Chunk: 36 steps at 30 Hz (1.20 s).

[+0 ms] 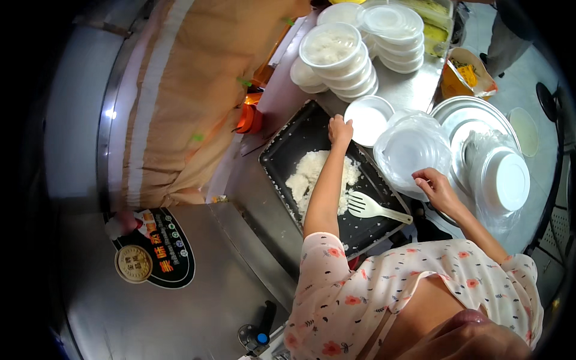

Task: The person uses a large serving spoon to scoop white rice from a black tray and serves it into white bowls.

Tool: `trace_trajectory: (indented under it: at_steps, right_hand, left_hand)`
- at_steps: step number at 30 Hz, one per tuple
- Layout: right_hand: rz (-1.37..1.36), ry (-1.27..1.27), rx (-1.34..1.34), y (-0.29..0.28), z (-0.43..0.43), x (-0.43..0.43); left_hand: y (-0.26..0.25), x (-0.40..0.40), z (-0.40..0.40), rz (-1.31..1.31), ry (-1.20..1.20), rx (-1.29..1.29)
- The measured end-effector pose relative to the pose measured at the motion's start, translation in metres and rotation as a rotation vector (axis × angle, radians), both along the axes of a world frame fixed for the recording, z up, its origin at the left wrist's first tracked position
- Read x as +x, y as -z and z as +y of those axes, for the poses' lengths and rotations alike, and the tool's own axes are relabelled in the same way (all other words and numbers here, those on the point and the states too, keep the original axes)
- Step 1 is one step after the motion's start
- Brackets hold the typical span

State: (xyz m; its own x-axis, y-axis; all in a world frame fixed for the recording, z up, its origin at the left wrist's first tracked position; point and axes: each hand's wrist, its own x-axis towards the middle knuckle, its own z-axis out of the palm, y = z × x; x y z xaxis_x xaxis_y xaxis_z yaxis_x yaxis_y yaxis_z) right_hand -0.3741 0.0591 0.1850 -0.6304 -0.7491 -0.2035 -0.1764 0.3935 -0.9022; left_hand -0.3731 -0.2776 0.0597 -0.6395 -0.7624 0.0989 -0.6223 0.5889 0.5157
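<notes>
My left hand [340, 130] reaches over a black rectangular tray [310, 123], its fingers curled at the left rim of an empty white round plastic bowl [369, 120]. Cooked white rice [310, 173] lies heaped in the tray, partly hidden by my left forearm. A pale slotted turner [371, 208] rests at the rice, its handle across the tray's edge. Near the lower edge of a clear plastic bag of round containers or lids [411, 150], my right hand [434, 189] is held with bent fingers, thumb and forefinger slightly apart. Whether it touches the bag is unclear.
Lidded rice bowls [330, 45] and more stacked bowls [400, 40] stand beyond the tray. Wrapped white bowls [506, 180] sit on a round metal lid or pan [477, 105] at right. A steel cabinet [180, 315] with a black handle [267, 315] flanks me on the left.
</notes>
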Motion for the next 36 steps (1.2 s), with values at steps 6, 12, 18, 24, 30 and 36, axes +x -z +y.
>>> trace_trajectory:
  at_steps: [6, 12, 18, 24, 30, 36]
  right_hand:
    - [0.052, -0.019, 0.009, -0.002, 0.005, 0.007]
    - [0.080, -0.006, 0.025, 0.005, 0.012, 0.010]
    - [0.123, -0.027, 0.011, 0.010, 0.011, 0.012]
    - [0.171, -0.073, 0.010, 0.011, 0.010, 0.023]
    - [0.237, -0.342, 0.062, 0.032, -0.013, 0.064]
    - [0.816, -0.639, 0.303, 0.115, -0.042, 0.122]
  left_hand:
    - [0.002, 0.005, 0.008, -0.169, 0.049, -0.093]
    - [-0.008, -0.005, 0.006, -0.225, -0.098, 0.141]
    - [-0.012, 0.000, 0.005, -0.022, -0.109, 0.217]
    - [-0.044, 0.025, 0.022, 0.388, 0.075, -0.006]
    - [-0.050, 0.129, 0.010, 0.724, -0.378, 0.287]
    - [-0.016, 0.305, 0.033, 1.460, -0.762, 0.930]
